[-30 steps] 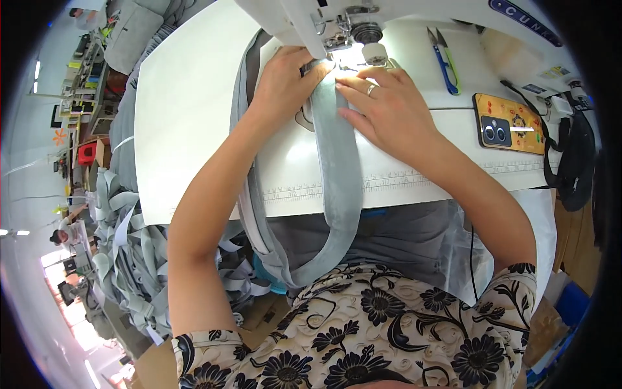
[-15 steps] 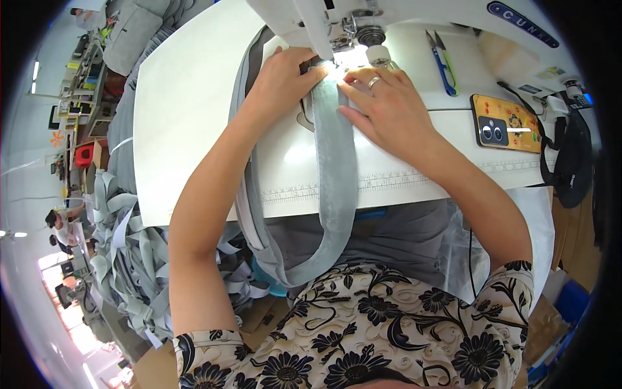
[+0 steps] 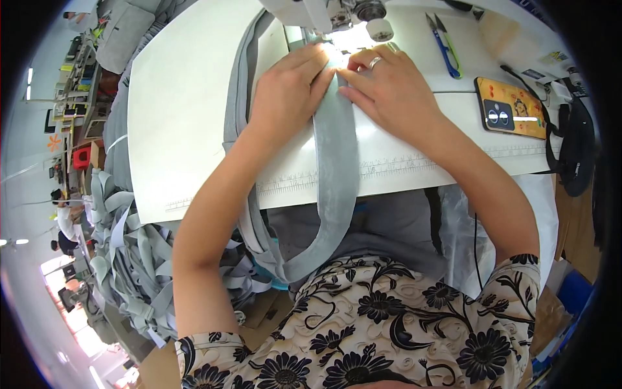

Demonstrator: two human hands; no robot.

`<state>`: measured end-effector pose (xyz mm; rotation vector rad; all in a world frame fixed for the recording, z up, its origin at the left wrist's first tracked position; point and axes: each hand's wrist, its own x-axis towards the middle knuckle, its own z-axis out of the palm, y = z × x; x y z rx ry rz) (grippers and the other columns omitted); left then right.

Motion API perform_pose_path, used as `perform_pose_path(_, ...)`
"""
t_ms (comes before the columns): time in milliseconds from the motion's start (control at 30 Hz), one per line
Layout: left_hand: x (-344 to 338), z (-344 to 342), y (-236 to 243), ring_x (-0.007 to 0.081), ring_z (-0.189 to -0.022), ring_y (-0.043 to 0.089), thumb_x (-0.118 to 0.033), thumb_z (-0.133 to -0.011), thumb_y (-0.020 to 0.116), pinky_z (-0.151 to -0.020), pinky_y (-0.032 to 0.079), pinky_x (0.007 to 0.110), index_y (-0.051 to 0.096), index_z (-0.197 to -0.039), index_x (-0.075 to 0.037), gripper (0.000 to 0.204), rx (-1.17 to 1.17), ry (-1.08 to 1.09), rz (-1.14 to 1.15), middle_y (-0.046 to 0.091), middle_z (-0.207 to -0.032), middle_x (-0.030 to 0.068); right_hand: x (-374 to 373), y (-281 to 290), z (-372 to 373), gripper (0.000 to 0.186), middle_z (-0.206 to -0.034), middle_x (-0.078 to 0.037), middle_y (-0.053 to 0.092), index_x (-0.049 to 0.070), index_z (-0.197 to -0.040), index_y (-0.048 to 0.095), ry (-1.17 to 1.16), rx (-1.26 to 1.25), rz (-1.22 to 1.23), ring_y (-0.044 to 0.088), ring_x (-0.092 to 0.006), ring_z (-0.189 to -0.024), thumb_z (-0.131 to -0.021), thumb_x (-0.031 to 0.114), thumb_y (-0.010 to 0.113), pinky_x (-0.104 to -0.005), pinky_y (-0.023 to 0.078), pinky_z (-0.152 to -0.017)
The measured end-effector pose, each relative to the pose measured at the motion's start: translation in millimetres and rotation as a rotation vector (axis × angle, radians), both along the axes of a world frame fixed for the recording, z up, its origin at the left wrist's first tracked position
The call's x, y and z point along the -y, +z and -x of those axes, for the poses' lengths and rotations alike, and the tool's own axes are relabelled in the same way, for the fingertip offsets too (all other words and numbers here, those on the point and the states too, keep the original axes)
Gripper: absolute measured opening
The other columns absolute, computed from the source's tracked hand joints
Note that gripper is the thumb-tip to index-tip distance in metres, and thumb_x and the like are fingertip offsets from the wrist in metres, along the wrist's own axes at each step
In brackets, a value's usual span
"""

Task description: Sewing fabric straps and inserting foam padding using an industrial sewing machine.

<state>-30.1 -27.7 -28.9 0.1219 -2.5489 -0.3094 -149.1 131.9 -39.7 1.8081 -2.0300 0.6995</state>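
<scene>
A long grey fabric strip (image 3: 337,155) runs from under the head of a white sewing machine (image 3: 317,14) toward me, hangs over the table edge and loops back up on the left. Beside the lit needle area, my left hand (image 3: 289,91) is closed at the strip's left edge, thumb and fingers drawn together on the cloth. Across from it my right hand (image 3: 394,91), with a ring on one finger, pinches the right edge between thumb and forefinger. Fingers and glare hide the exact spot under the needle.
On the white table (image 3: 178,129), blue-and-green thread snips (image 3: 445,48) and a phone in a yellow case (image 3: 512,109) lie to the right. A printed ruler scale (image 3: 395,167) follows the front edge. Many grey strips (image 3: 126,259) are heaped at lower left. A black strap (image 3: 573,152) hangs at far right.
My left hand has shifted toward the strip, its thumb and fingers now closer together on the cloth. The right hand keeps its place at the edge. The whole view has tilted slightly.
</scene>
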Motion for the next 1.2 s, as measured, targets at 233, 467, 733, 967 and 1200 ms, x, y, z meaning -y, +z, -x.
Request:
perform_pose_path(233, -3, 0, -2, 0.0253, -0.108, 0.065, -0.016, -0.090, 0.064, -0.086, 0.054, 0.034, 0.068, -0.108, -0.003, 0.023, 0.003, -0.023, 0.070, 0.069, -0.112, 0.0113, 4, 1, 4, 0.016, -0.099, -0.003, 0.065, 0.009, -0.089, 0.068, 0.003, -0.080, 0.026, 0.060, -0.0205, -0.096, -0.086, 0.025, 0.065, -0.0368, 0.046, -0.084)
perform_pose_path(467, 4, 17, -7, 0.0289, -0.112, 0.062, -0.015, -0.092, 0.060, -0.093, 0.051, 0.037, 0.066, -0.108, -0.002, 0.021, -0.009, -0.006, 0.088, 0.066, -0.115, 0.0136, 7, -3, 13, 0.013, -0.102, -0.005, 0.066, 0.008, -0.084, 0.068, -0.038, -0.078, 0.036, 0.061, -0.0219, -0.096, -0.084, 0.020, 0.063, -0.0381, 0.048, -0.082)
perform_pose_path(733, 47, -1, -8, 0.0304, -0.118, 0.057, -0.016, -0.100, 0.042, -0.099, 0.045, 0.038, 0.057, -0.124, -0.002, 0.031, 0.227, 0.078, 0.075, 0.057, -0.133, 0.0145, -33, 7, 55, 0.031, -0.086, -0.011, 0.070, 0.009, -0.092, 0.072, -0.016, 0.277, 0.170, 0.067, -0.0292, -0.080, -0.091, 0.036, 0.058, -0.0399, 0.053, -0.071)
perform_pose_path(967, -37, -53, 28, 0.0223, -0.122, 0.058, -0.018, -0.096, 0.060, -0.098, 0.045, 0.031, 0.061, -0.129, -0.009, 0.034, 0.252, 0.200, -0.154, 0.062, -0.130, 0.0089, -282, 45, 88, 0.031, -0.086, -0.014, 0.070, 0.006, -0.092, 0.072, -0.443, 0.899, -0.232, 0.067, -0.0305, -0.075, -0.093, 0.033, 0.056, -0.0383, 0.053, -0.068)
perform_pose_path(1200, -64, -76, 21, 0.0185, -0.117, 0.060, -0.015, -0.097, 0.059, -0.098, 0.046, 0.030, 0.061, -0.128, -0.004, 0.033, 0.107, 0.187, -0.301, 0.065, -0.125, 0.0087, -320, -157, 33, 0.019, -0.084, -0.021, 0.067, 0.001, -0.098, 0.066, -0.608, 0.527, -0.792, 0.065, -0.0383, -0.076, -0.090, 0.015, 0.057, -0.0462, 0.053, -0.070)
